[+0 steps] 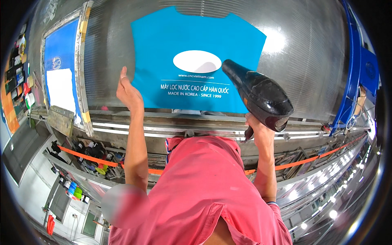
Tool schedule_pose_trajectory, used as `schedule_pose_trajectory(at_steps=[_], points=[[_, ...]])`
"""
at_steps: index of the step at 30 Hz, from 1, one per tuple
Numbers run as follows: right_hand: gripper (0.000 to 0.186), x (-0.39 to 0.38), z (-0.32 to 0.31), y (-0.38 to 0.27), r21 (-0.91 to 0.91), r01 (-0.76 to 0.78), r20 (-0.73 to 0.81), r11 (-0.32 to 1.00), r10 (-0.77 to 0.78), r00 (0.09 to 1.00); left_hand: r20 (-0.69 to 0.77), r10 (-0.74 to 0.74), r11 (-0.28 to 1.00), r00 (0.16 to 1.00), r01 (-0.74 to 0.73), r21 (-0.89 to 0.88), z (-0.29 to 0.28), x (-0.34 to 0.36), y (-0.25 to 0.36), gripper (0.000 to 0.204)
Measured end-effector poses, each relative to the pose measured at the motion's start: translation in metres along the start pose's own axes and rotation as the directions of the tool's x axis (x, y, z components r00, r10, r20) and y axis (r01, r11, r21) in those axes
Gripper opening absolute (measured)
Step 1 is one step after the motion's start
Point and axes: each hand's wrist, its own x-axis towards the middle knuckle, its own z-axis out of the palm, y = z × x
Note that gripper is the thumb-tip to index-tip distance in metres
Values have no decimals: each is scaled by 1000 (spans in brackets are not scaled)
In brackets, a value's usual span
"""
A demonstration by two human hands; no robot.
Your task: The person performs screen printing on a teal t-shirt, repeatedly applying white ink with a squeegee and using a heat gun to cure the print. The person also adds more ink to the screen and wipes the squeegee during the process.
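Observation:
A blue cut shirt panel lies flat on the grey table, with a white oval and lines of white lettering printed on it. In my right hand is a black hair dryer, gripped by its handle. The dryer's nozzle points left over the panel, beside the right end of the oval. My left hand is held beside the panel's lower left edge, fingers stretched and holding nothing. Whether it touches the cloth I cannot tell.
On the left a printing screen with blue mesh carries white ink; a squeegee rests at its near end. Metal rails run along the table's near edge. A blue frame stands at the right.

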Motion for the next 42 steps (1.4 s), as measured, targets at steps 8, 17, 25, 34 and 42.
schedule_pose_trajectory(at_steps=[8,17,25,34,42], points=[[17,-8,-2,-15,49,-151,43,987,149,988,275,494,811,825,-551,196,42,-20,-26,51],[17,10,21,-23,15,-49,123,999,46,991,327,514,732,793,-604,316,31,-15,-67,59],[19,29,46,-45,-13,40,237,999,-36,971,231,609,713,758,-652,259,15,-5,-86,52],[62,19,76,-32,2,50,345,999,-48,937,149,610,784,778,-620,28,9,-1,-83,51],[62,-9,35,-45,-90,31,457,995,14,889,347,499,734,794,-600,318,25,-18,-59,61]])
